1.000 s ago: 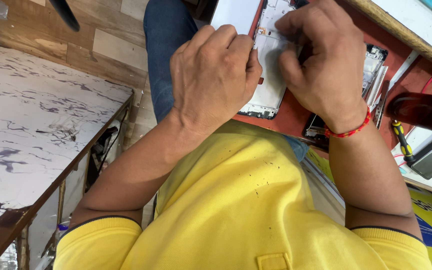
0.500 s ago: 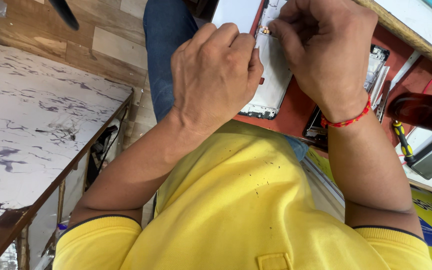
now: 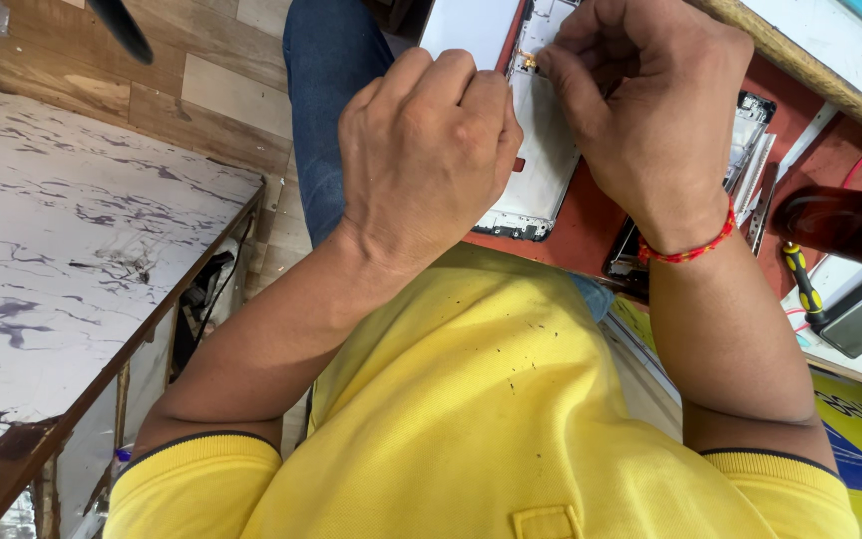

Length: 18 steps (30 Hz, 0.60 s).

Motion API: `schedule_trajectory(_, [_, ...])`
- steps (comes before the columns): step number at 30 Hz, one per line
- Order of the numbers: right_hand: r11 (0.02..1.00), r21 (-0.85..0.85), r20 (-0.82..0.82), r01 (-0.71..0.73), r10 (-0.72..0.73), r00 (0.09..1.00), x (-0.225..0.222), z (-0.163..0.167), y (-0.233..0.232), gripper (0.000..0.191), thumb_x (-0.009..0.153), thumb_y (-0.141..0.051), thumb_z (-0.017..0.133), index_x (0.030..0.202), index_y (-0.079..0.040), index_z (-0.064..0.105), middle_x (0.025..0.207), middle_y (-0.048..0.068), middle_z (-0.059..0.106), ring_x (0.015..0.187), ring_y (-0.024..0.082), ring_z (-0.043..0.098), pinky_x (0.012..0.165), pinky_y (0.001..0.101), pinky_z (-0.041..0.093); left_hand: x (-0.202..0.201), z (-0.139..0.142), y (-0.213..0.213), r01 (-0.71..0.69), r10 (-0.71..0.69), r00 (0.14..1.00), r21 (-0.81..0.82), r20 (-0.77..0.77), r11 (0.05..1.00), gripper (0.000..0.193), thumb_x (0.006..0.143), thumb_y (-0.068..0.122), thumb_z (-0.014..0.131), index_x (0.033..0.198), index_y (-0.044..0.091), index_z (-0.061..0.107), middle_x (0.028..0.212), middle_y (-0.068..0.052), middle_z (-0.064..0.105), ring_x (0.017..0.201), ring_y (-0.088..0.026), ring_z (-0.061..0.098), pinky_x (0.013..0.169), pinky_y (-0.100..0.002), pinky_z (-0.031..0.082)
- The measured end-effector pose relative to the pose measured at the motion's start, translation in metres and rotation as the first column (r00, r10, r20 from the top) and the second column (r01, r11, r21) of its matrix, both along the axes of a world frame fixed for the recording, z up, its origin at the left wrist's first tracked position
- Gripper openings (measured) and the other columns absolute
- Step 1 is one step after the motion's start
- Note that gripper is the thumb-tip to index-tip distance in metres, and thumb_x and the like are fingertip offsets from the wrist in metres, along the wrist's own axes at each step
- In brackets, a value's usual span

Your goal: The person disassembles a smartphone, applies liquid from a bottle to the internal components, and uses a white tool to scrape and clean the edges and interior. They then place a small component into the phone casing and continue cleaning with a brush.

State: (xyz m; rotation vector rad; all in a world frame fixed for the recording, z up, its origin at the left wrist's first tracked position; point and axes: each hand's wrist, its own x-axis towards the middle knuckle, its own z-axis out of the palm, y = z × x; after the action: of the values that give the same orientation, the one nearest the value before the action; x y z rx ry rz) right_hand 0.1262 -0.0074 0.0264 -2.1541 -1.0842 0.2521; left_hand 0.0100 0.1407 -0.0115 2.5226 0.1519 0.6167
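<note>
The left hand (image 3: 426,150) was curled nearly into a fist, knuckles up, its fingers folded down onto the left edge of the opened white phone frame (image 3: 541,160) and pinning it to the red work mat (image 3: 576,225). The right hand (image 3: 650,100) was bent at the wrist, fingers bunched tight with thumb and forefinger pinched together at a tiny gold-coloured part (image 3: 529,62) near the top of the frame; whether it truly had hold of that part I could not tell. A red thread bracelet (image 3: 690,250) circled the right wrist. The frame lay flat on the mat just beyond the yellow polo shirt (image 3: 491,419), between both hands. Under the right forearm sat a second, dark phone body (image 3: 631,255). A yellow-and-black-handled screwdriver (image 3: 805,284) lay at the right, and a marble-patterned white tabletop (image 3: 62,269) stood well apart on the left.
</note>
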Motion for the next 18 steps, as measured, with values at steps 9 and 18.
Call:
schedule_trajectory(9, [1.000, -0.002, -0.001, 0.001, -0.001, 1.000, -0.0002, -0.0019, 0.0024, 0.015, 0.094, 0.014, 0.081, 0.096, 0.008, 0.067, 0.092, 0.011, 0.072, 0.083, 0.014, 0.073, 0.076, 0.0249, 0.058, -0.0011, -0.0025, -0.0030, -0.015, 0.015, 1.000, 0.079, 0.006, 0.997, 0.022, 0.084, 0.006, 0.078, 0.071, 0.008, 0.061, 0.072, -0.002, 0.052, 0.068, -0.014, 0.052, 0.053, -0.030, 0.041])
schedule_trajectory(18, [1.000, 0.010, -0.007, -0.002, 0.002, 1.000, -0.0005, -0.0018, 0.0029, 0.016, 0.094, 0.014, 0.081, 0.097, 0.008, 0.067, 0.094, 0.011, 0.072, 0.084, 0.015, 0.073, 0.077, 0.0248, 0.059, -0.0008, -0.0027, -0.0047, -0.023, 0.022, 1.000, 0.119, 0.006, 0.993, 0.020, 0.085, 0.004, 0.076, 0.071, 0.008, 0.062, 0.070, -0.001, 0.051, 0.066, -0.013, 0.051, 0.052, -0.030, 0.039])
